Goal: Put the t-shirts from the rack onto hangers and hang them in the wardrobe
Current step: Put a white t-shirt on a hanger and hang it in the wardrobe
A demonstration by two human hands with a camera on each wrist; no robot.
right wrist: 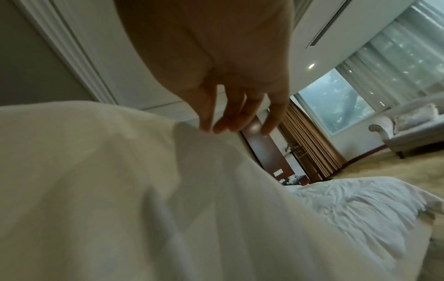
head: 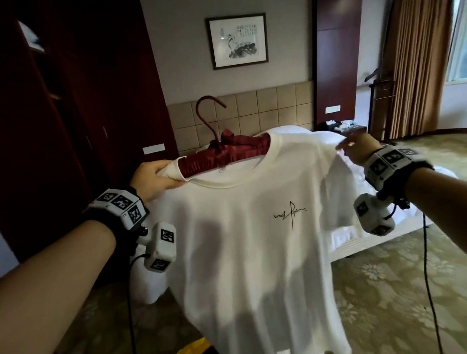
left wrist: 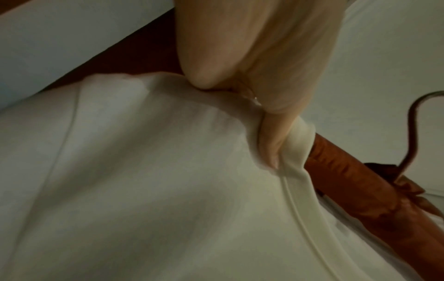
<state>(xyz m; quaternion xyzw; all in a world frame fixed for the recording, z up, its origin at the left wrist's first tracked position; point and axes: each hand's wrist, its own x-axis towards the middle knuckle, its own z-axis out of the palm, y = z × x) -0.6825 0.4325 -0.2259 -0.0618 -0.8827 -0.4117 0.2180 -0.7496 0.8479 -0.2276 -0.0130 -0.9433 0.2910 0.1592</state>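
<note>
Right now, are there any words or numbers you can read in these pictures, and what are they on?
None can be read for sure.
T-shirt: small dark handwritten print on the chest, too thin and scrawly to read.
Framed picture on the wall: columns of tiny brush writing, too small to read.
Wristbands: black-and-white square codes, plus tiny marks too small to read.

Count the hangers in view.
1. The red hanger sits inside the white t-shirt, which the left hand holds up at the collar. Others may be hidden in the dark wardrobe.
</note>
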